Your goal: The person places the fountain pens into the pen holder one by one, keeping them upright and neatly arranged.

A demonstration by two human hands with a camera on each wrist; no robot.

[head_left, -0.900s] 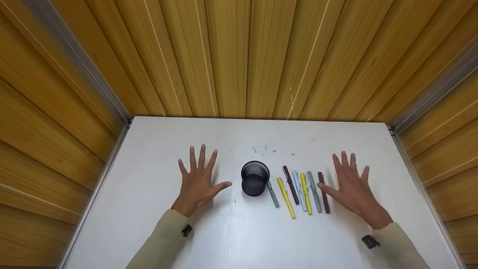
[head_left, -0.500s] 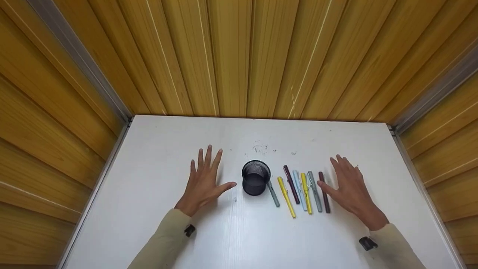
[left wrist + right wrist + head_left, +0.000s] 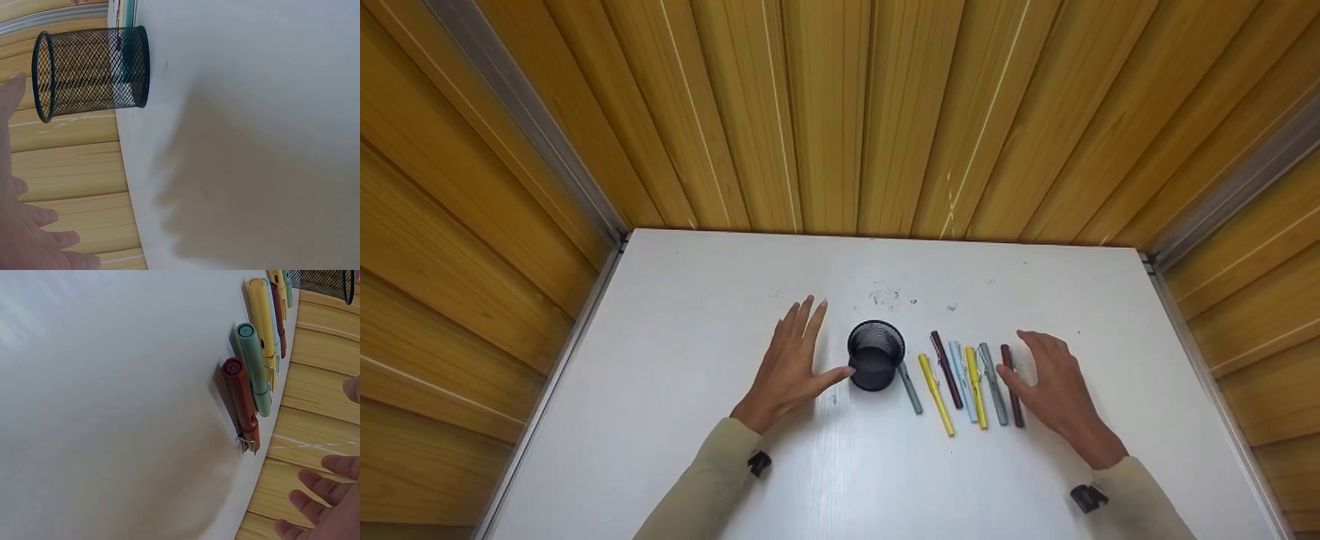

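White laminate covers the desk (image 3: 675, 420), boxed in by yellow wood panelling. From the head view, going left to right: the left hand (image 3: 795, 364) lies with fingers straight and together, thumb spread toward the black mesh pen cup (image 3: 875, 355), which it reaches or nearly reaches; contact cannot be told. The cup stands upright near the desk's middle. Just right of it lies a row of seven pens: a grey pen (image 3: 910, 391), a yellow pen (image 3: 936, 394), a maroon pen (image 3: 946, 370), a light blue pen (image 3: 961, 381), a second yellow pen (image 3: 976, 386), a grey-green pen (image 3: 993, 384) and a dark red pen (image 3: 1012, 385). The right hand (image 3: 1050, 382) hovers over the row's right end, fingers loosely bent, holding nothing, its thumb close to the dark red pen.

The left wrist view shows the cup's open mesh wall and a clear gap between cup and fingers, with the hand cut off at the frame edge. The right wrist view shows the pens' caps and metal clips, unreadable from above; only fingertips of that hand appear, and the farther pens are cropped.
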